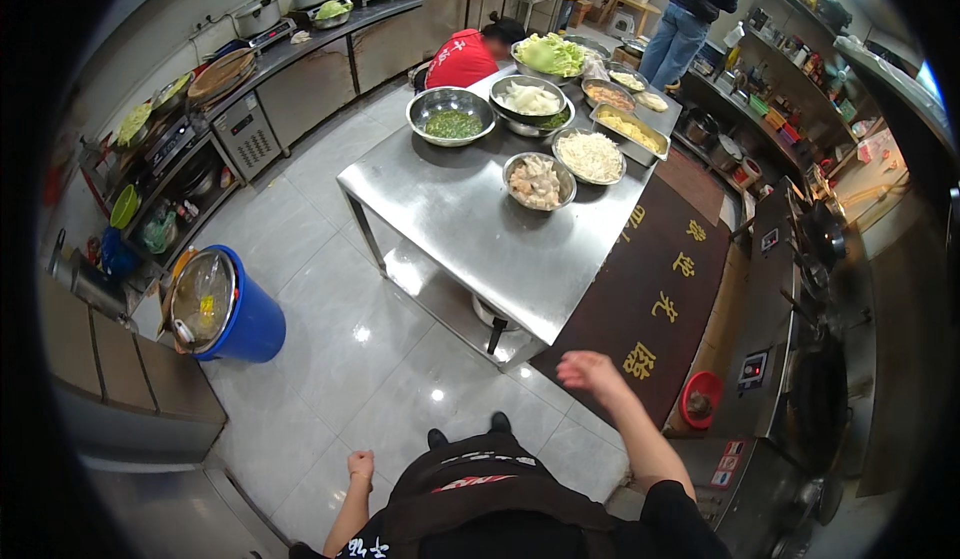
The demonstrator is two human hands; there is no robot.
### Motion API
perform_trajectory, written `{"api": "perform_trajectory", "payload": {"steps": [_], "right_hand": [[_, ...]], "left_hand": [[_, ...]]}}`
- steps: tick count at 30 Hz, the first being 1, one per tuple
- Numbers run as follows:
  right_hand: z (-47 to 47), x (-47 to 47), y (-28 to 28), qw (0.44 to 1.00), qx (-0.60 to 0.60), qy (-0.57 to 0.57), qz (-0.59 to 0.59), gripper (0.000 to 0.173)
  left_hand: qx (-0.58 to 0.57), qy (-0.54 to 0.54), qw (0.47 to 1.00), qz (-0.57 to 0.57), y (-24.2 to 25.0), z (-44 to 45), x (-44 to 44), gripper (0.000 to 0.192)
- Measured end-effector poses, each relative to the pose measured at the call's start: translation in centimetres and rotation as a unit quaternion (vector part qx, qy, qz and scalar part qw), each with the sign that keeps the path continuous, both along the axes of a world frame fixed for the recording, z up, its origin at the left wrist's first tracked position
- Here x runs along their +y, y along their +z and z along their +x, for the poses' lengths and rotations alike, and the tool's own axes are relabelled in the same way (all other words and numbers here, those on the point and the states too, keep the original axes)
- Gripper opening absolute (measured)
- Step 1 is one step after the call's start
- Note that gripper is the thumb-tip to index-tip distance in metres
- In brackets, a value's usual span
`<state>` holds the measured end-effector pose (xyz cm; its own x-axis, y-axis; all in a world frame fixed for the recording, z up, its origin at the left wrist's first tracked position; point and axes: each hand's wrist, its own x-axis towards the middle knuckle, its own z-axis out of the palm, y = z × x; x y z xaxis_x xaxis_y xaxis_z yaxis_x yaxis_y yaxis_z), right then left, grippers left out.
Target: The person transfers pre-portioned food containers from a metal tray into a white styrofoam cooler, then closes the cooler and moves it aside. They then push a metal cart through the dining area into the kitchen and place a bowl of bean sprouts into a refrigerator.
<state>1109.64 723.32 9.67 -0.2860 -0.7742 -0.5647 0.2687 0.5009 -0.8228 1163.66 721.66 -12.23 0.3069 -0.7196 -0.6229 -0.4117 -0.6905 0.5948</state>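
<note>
My left hand (361, 464) hangs low beside my apron (480, 461), fingers curled, with nothing visible in it. In front of me my right hand (589, 373) is raised, slightly blurred, its fingers loosely bent and no object showing. It is nearest the front corner of a stainless steel table (450, 214), apart from it in the picture. On that table, a metal bowl of pale cut chunks (537, 182) sits closest to me. Behind it are a bowl of whitish shreds (589, 156), a bowl of chopped greens (452, 124) and a bowl of white slices (529, 98).
A blue bin (262, 319) stands on the tiled floor at left. Stoves (772, 319) line the right, by a dark lettered mat (660, 289) and a red bucket (701, 400). A person in red (465, 60) is low behind the table; another in jeans (679, 41) stands farther back.
</note>
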Motion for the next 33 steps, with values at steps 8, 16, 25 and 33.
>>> {"api": "perform_trajectory", "payload": {"steps": [8, 16, 25, 33], "right_hand": [[-17.1, -16.8, -0.6, 0.972, -0.055, -0.225, -0.046, 0.026], [-27.4, -33.3, -7.4, 0.93, -0.104, -0.349, -0.04, 0.034], [-31.2, -40.1, -10.9, 0.899, -0.168, -0.402, -0.036, 0.03], [-33.0, -36.4, -9.9, 0.892, -0.076, -0.446, -0.004, 0.032]], "left_hand": [[0.049, 0.124, 0.988, 0.081, 2.5, 0.6, -4.4, 0.012], [0.063, 0.159, 0.978, 0.116, 7.3, -6.4, -8.0, 0.019], [0.09, 0.155, 0.973, 0.146, 10.6, -9.4, -10.9, 0.02], [0.115, 0.137, 0.975, 0.132, 9.3, -10.9, -14.3, 0.019]]}}
